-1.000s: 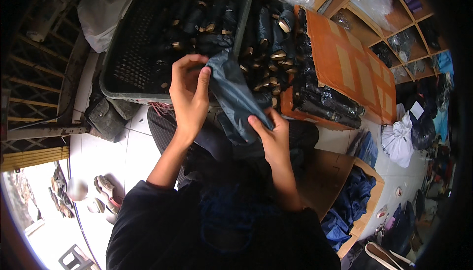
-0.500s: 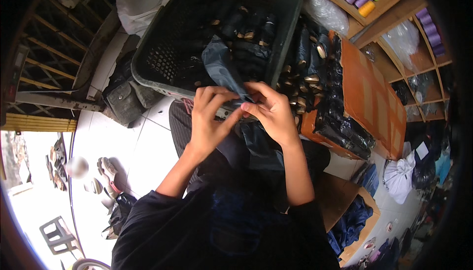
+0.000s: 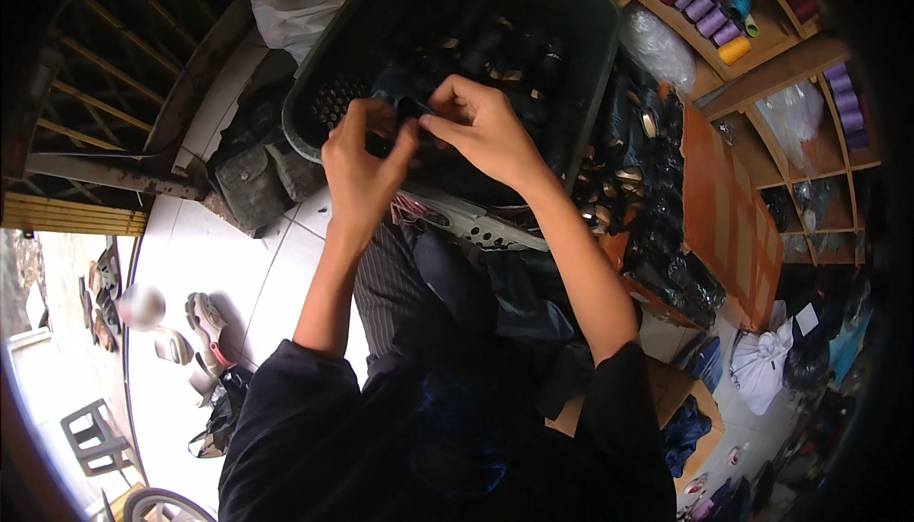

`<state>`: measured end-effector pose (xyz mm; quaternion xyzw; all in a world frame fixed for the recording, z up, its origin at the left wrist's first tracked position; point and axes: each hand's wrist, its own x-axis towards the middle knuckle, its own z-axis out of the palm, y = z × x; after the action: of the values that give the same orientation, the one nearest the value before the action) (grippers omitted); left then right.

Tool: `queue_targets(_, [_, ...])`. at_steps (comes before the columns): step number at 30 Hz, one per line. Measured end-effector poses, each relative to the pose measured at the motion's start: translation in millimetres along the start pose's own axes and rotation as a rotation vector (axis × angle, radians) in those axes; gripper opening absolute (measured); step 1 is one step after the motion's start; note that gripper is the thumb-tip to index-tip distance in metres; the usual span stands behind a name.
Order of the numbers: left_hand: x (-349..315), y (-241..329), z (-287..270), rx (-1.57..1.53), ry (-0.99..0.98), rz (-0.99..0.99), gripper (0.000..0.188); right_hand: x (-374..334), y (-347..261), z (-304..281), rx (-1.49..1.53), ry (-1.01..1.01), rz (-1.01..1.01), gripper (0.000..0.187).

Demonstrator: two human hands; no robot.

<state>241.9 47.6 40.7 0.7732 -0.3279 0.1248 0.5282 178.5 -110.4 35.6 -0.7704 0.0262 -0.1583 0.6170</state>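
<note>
Over the near left side of a dark plastic basket (image 3: pixel 609 70), both my hands are closed on a dark, thin cloth piece (image 3: pixel 409 108). My left hand (image 3: pixel 362 156) pinches it between thumb and fingers. My right hand (image 3: pixel 487 132) grips it from the other side, fingertips close to the left ones. Much of the cloth is hidden by the fingers and blends into the dark basket. Inside the basket lie several dark rolled bundles (image 3: pixel 547 65), some with pale brownish ends. Another dark cloth (image 3: pixel 524 308) lies over my lap.
Right of the basket, more bundles with shiny ends (image 3: pixel 600 194) lie against an orange-brown carton (image 3: pixel 728 222). Wooden shelves (image 3: pixel 800 132) hold thread spools (image 3: pixel 709 13). A dark bag (image 3: pixel 248 194) rests left of the basket, and shoes (image 3: pixel 205 327) stand on the tiled floor. An open carton (image 3: pixel 700 436) sits at lower right.
Both hands have moved forward and left, from the basket's near rim to over its inside, carrying the cloth. The long end of cloth that stuck up is now mostly out of sight.
</note>
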Motion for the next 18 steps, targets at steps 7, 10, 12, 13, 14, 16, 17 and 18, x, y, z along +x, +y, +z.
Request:
queue_targets(7, [27,-44,-1,0.119,0.200,-0.035,0.016,55,33,1,-0.306,-0.216,0.647,0.042])
queue_targets(10, [19,-49,-2,0.144,0.286,-0.067,0.016,75,56,49,-0.800,-0.540,0.619,0.065])
queue_targets(12, [20,-49,-4,0.156,0.283,-0.092,0.016,70,49,70,-0.907,-0.636,0.504,0.065])
queue_targets(13, [20,-50,-6,0.166,0.281,-0.108,0.016,70,62,75,-0.955,-0.629,0.451,0.063])
queue_targets(14, [22,-47,4,0.134,0.280,-0.082,0.016,66,76,70,-1.008,-0.598,0.422,0.062])
queue_targets(16, [23,-45,8,0.126,0.265,-0.066,0.017,60,79,65,-1.022,-0.543,0.433,0.061])
queue_targets(17, [22,-43,7,0.123,0.262,-0.066,0.017,54,71,57,-0.991,-0.510,0.488,0.061])
queue_targets(18, [22,-42,7,0.125,0.249,-0.066,0.017,52,77,49,-0.991,-0.365,0.467,0.069])
